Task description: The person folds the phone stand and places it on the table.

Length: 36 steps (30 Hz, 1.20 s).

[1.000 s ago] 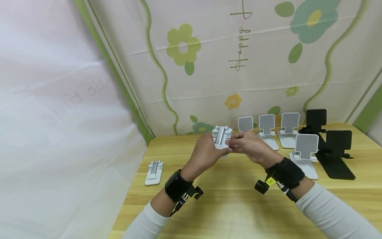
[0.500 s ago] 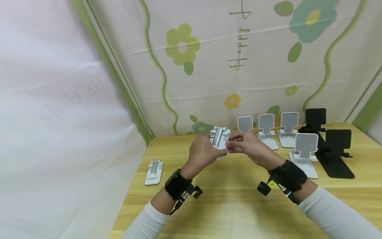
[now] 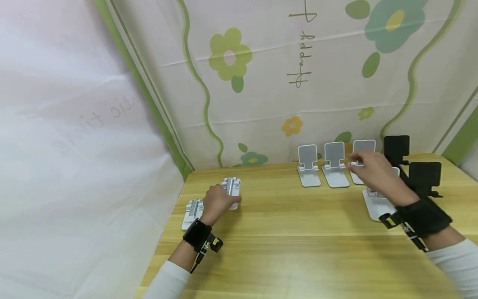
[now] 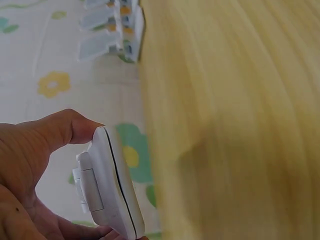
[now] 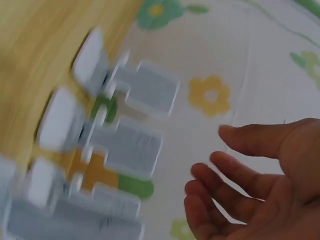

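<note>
My left hand [image 3: 217, 202] grips a folded white phone stand [image 3: 233, 187] between thumb and fingers, over the left part of the table. In the left wrist view the stand [image 4: 112, 185] shows edge-on, its hinge side toward the palm. Just left of that hand, another folded white phone stand [image 3: 192, 211] lies on the table, partly covered by the hand and wrist. My right hand [image 3: 377, 172] is raised before the unfolded stands at the right. Its fingers are apart from the thumb with nothing between them, as the right wrist view shows the hand [image 5: 250, 185].
Unfolded white phone stands [image 3: 309, 176] [image 3: 336, 178] stand in a row along the table's back edge. One more white stand [image 3: 375, 207] is in front, partly behind my right arm. Black phone stands [image 3: 396, 147] [image 3: 424, 176] stand farther right. A flowered curtain [image 3: 261, 95] hangs behind the wooden table [image 3: 284, 249].
My left hand has carried the folded stand from the middle leftward, beside the other folded one. My right hand has let go of it and moved right, in front of the unfolded stands.
</note>
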{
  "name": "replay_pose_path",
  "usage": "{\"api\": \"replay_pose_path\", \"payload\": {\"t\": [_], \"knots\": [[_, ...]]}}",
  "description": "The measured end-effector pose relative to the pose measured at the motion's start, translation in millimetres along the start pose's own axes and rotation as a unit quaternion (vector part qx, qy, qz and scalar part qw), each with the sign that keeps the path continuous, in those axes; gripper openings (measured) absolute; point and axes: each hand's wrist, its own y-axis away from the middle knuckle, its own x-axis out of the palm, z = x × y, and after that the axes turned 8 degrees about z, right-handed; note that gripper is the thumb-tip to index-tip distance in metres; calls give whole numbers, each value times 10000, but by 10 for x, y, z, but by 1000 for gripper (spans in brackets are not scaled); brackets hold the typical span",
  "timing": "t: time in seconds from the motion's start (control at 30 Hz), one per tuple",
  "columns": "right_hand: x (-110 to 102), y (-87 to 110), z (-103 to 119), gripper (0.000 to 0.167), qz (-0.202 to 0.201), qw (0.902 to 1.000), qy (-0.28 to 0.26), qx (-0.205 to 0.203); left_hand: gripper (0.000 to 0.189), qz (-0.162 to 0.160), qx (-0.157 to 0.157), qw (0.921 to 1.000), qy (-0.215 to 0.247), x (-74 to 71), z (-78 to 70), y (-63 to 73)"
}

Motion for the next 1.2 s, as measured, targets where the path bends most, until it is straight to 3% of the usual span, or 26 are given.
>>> {"api": "replay_pose_path", "payload": {"t": [0.17,0.3,0.5,0.7,0.87,1.2], "knots": [[-105,76,-350,46,39,9930,1183,48,47,46,-155,9998,-82,7,259,-57],[-127,147,-555,53,401,9866,1571,165,56,38,-240,9995,-208,7,388,-77],[-128,209,-716,49,603,9877,1396,366,59,52,-243,9989,-400,41,518,-82],[-119,203,-746,30,255,9892,1411,310,59,-24,-242,9976,-655,86,593,-93],[-84,217,-740,26,56,9904,1324,391,53,-42,-204,9956,-911,109,610,-101],[-54,187,-724,24,-321,9900,1344,264,52,101,-211,9947,-997,92,571,-84]]}}
